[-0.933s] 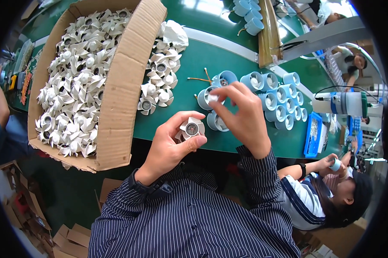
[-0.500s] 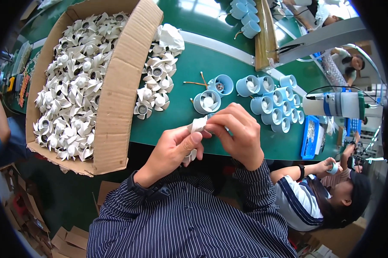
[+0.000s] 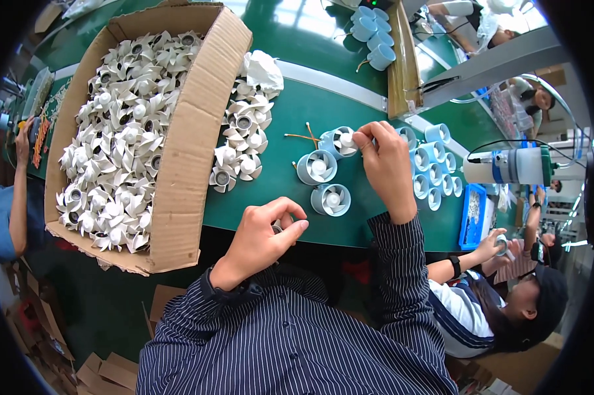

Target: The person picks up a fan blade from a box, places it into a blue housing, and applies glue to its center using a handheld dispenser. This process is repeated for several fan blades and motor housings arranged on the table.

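My right hand [image 3: 384, 158] is closed in a pinch at the right edge of a white fan impeller [image 3: 344, 141]. That impeller sits in the mouth of a light blue round housing [image 3: 328, 146] with wires trailing left. Nearer to me stand two more blue housings, a middle one [image 3: 299, 170] and a near one [image 3: 315, 204], both with white impellers inside. My left hand [image 3: 261, 238] hovers at the table's near edge, fingers curled around another fan impeller [image 3: 276, 227], mostly hidden in the palm.
A large cardboard box [image 3: 192, 151] full of white impellers stands at left, with loose impellers [image 3: 244, 123] beside it. Several filled housings [image 3: 435, 153] stand at right, near a blue tray [image 3: 467, 234]. A co-worker [image 3: 481, 303] sits at right; another person's arm [image 3: 21, 197] shows at left.
My hands have separated. The right one moved up and right to the far housing, which now has an impeller in it. The left hand drew slightly down and left, uncovering the near housing.
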A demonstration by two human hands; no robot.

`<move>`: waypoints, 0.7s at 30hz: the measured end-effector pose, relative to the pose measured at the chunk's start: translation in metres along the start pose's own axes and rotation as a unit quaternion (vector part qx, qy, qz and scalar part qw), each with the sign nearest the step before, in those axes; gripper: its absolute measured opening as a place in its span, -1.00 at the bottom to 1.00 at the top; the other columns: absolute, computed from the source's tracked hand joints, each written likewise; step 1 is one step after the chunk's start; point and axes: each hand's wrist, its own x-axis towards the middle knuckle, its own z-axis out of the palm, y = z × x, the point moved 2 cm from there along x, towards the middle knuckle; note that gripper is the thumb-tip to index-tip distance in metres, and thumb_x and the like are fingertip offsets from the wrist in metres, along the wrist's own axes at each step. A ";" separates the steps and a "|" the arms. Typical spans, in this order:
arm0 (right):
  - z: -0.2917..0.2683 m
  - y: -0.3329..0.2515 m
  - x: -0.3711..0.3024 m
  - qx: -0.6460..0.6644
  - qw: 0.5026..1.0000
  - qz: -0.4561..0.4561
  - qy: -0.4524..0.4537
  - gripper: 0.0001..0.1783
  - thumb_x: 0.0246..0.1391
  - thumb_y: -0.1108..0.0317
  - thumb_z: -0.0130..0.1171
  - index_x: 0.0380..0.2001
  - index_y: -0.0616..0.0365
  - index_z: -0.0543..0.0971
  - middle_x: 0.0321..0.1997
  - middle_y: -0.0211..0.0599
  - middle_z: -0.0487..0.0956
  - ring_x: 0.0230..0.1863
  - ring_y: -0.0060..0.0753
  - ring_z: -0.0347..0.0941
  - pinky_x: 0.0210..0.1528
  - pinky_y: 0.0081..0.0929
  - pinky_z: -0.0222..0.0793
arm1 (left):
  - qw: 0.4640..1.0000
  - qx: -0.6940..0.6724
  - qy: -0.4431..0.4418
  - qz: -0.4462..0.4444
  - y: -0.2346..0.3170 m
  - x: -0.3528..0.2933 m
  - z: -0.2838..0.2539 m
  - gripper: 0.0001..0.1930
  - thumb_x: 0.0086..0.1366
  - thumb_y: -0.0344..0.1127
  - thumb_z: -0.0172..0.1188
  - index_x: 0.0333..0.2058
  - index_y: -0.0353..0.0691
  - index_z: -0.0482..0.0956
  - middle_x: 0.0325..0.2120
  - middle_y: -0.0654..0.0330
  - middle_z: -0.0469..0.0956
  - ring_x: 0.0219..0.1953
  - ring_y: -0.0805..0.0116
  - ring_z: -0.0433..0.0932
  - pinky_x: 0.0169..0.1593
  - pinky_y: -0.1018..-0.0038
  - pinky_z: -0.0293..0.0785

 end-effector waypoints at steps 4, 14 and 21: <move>0.006 0.001 0.002 -0.012 1.000 -0.015 0.014 -0.83 0.31 0.40 0.27 -0.27 0.34 0.61 -0.34 -0.10 0.59 -0.34 -0.11 0.50 -0.26 -0.24 0.39 | 0.997 -0.061 0.031 -0.031 0.010 0.002 -0.002 -0.75 0.33 -0.43 0.39 -0.06 -0.37 0.63 -0.35 0.18 0.68 -0.51 0.60 0.59 -0.40 0.55 0.46; 0.000 -0.012 0.008 0.026 0.999 0.021 0.021 -0.82 0.19 0.37 0.38 -0.19 0.24 0.70 -0.31 -0.11 0.64 -0.28 -0.03 0.58 -0.22 -0.17 0.42 | 0.970 0.212 0.093 0.072 0.026 0.030 -0.007 -0.05 0.07 -0.25 0.63 0.40 -0.32 0.33 0.25 -0.09 0.46 -0.25 0.18 0.72 -0.18 0.36 0.67; 0.007 0.007 0.008 -0.062 0.993 -0.100 0.028 -0.80 0.16 0.40 0.40 -0.14 0.19 0.73 -0.35 -0.27 0.61 -0.44 -0.32 0.48 -0.35 -0.37 0.40 | 0.954 0.267 -0.021 0.136 0.031 0.072 0.008 0.36 -0.12 -0.16 0.72 0.57 -0.20 -0.03 0.48 -0.20 0.20 0.36 -0.30 0.40 0.24 0.04 0.58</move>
